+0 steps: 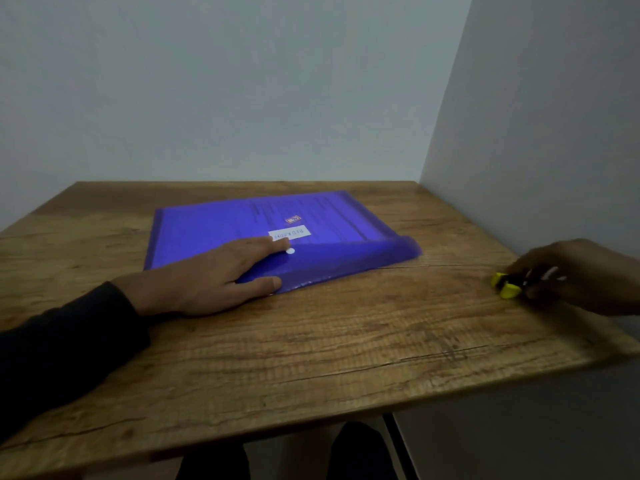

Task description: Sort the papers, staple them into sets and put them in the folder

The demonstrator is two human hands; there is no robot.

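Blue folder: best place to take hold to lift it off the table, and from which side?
Take the blue folder at its near-right flap corner, coming from the right. That corner curls up off the wooden table, leaving room for fingers beneath; the rest lies flat. The left hand rests on the near-left flap by the white snap, and the right hand holds the yellow stapler.

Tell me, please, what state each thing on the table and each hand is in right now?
folder: lying flat on the table, flap folded over, printed papers showing through inside.
snap button: beside the fingertips; whether fastened, cannot tell.
left hand: flat, pressing on the folder flap.
stapler: on the table near the right edge, gripped.
right hand: fingers curled round the stapler.
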